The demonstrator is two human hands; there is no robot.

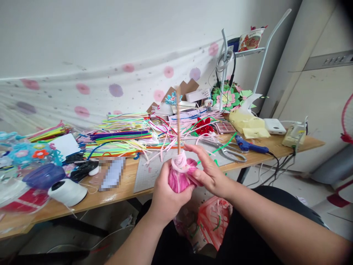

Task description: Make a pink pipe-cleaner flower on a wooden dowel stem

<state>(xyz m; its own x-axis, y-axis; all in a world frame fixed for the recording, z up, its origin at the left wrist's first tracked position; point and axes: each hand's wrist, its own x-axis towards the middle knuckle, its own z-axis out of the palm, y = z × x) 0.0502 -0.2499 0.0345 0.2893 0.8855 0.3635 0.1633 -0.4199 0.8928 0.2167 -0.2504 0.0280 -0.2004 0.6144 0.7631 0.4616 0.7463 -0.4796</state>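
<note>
Head view: the left hand (168, 195) is closed around a pink fuzzy-stem flower (176, 180), grasping it in front of the tabletop (118, 195), above the person's lap. From the pale pink coil (180, 162) on the flower, a wooden stick (178, 125) rises nearly upright, its upper end blurred. The right hand (213, 175) lies against the flower's right side, thumb on the petals and index finger extended near the coil; whether it grips cannot be told. Behind them lies a grey cutting mat (150, 169). Farther back are bundled pipe cleaners (121, 136) and a red flower (203, 127); to the right, scissors (217, 144) and a blue glue gun (249, 145); to the left, a white thread cone (67, 192).
</note>
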